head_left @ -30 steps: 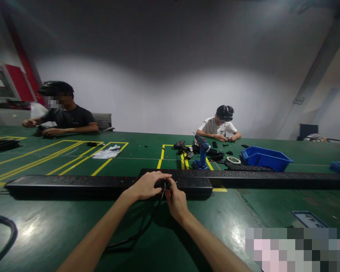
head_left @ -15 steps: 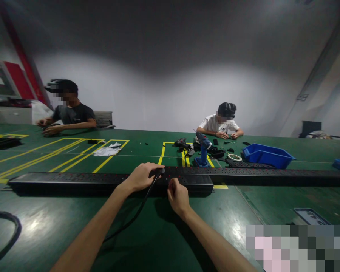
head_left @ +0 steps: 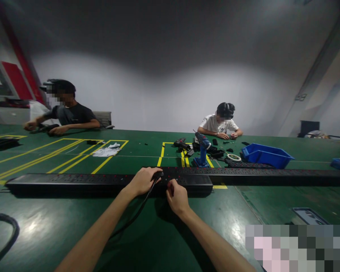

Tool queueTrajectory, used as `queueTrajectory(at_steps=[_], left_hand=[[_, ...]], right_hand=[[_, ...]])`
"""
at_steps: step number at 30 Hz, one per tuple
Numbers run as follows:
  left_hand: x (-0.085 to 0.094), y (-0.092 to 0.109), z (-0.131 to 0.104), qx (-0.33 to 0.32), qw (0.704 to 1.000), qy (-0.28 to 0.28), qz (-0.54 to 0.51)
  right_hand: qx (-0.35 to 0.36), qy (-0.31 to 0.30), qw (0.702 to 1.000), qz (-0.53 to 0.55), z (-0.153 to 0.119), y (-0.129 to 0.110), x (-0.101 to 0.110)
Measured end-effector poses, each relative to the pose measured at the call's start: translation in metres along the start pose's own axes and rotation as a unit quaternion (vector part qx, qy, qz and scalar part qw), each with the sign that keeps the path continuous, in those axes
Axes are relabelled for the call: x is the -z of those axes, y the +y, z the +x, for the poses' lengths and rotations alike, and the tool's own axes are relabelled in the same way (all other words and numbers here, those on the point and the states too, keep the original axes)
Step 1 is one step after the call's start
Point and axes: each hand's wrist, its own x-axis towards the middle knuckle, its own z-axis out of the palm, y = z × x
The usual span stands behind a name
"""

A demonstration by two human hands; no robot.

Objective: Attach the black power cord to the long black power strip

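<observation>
A long black power strip (head_left: pixel 73 182), dotted with red along its top, lies across the table in front of me. My left hand (head_left: pixel 145 180) is over its top, right of the middle, with its fingers closed around a plug (head_left: pixel 159 175) on a black cable (head_left: pixel 140 212). Whether the plug is seated in a socket is hidden. The cable hangs towards me under my left wrist. Just to the right, my right hand (head_left: pixel 177 195) is closed at the strip's front edge. What its fingers hold, if anything, cannot be made out.
Behind, a second black strip (head_left: pixel 272 175) stretches to the right. A blue cordless drill (head_left: pixel 203 151), another drill (head_left: pixel 181 143), a tape roll (head_left: pixel 234 158) and a blue bin (head_left: pixel 268 155) stand beyond. Thick cable (head_left: pixel 15 230) loops at left. Two people sit opposite.
The plug and my left hand have shifted slightly, the plug's end now sitting a little lower. My right hand stays almost still. The person at left has reached further left.
</observation>
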Motion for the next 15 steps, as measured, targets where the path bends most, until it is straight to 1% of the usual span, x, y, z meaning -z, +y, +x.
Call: queueTrajectory(at_steps=[9,15], left_hand=[[0.004,0.003,-0.001,0.032,0.999,-0.017,0.009],[0.004,0.016,-0.003,0.004,1.0,0.007,0.019]], right_hand=[[0.005,0.004,1.0,-0.005,0.0,-0.002,0.001],[0.01,-0.007,1.0,-0.006,-0.001,-0.001,0.0]])
